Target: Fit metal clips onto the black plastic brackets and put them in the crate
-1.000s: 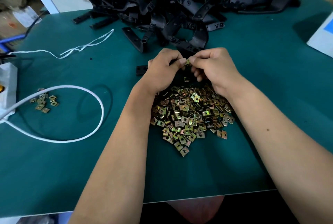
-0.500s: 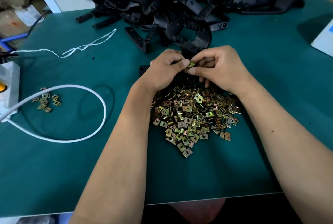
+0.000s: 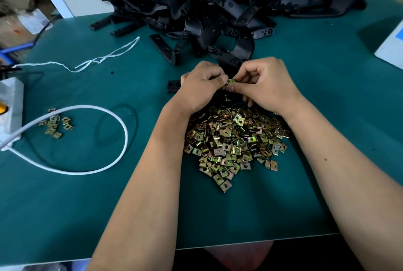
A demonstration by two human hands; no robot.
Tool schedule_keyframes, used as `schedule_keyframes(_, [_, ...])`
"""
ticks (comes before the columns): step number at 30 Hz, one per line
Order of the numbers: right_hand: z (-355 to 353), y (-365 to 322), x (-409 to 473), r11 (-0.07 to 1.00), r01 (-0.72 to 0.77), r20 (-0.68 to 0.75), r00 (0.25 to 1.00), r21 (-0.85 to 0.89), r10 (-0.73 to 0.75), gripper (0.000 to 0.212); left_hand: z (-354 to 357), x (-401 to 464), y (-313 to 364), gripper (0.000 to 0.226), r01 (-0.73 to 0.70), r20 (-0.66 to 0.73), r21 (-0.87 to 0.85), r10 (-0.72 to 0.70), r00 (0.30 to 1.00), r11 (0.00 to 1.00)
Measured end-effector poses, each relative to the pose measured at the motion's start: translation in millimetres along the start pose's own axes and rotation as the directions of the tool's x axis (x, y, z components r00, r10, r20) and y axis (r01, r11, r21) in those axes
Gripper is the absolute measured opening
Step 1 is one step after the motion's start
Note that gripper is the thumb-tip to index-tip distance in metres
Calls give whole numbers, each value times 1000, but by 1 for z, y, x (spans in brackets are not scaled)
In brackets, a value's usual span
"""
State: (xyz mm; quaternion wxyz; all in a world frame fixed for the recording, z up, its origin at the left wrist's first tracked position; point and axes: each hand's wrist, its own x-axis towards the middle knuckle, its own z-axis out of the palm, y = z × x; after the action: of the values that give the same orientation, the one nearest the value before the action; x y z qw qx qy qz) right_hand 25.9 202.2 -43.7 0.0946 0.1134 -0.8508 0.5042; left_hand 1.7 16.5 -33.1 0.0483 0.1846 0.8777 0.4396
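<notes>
— What do the hands hold?
— The right hand (image 3: pixel 265 86) pinches a metal clip (image 3: pixel 230 81) against a black bracket (image 3: pixel 174 85) gripped in the curled left hand (image 3: pixel 201 87) — above the clip pile (image 3: pixel 234 139).
— Its axis?
— Lying left-right, mostly hidden.

I see two bare forearms coming in from the near edge, no sleeves, watch or gloves on them. My left hand (image 3: pixel 201 87) and right hand (image 3: pixel 267 84) wear no rings; fingernails are short.
</notes>
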Motion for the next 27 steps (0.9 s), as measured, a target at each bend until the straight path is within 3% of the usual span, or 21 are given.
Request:
schedule_keyframes(7, [-4,6,5,999,-36,51,998,8,36,24,6,2,2,32,24,-68,27,-22,997,999])
schedule_keyframes(12, [-1,2,3,991,12,-19,1000,-133,-14,27,10,5,4,38,41,-103,76,-33,994,996])
schedule_keyframes(27, [-1,-1,4,976,-36,-59,998,-215,24,26,12,7,2,32,29,-131,152,-9,991,988])
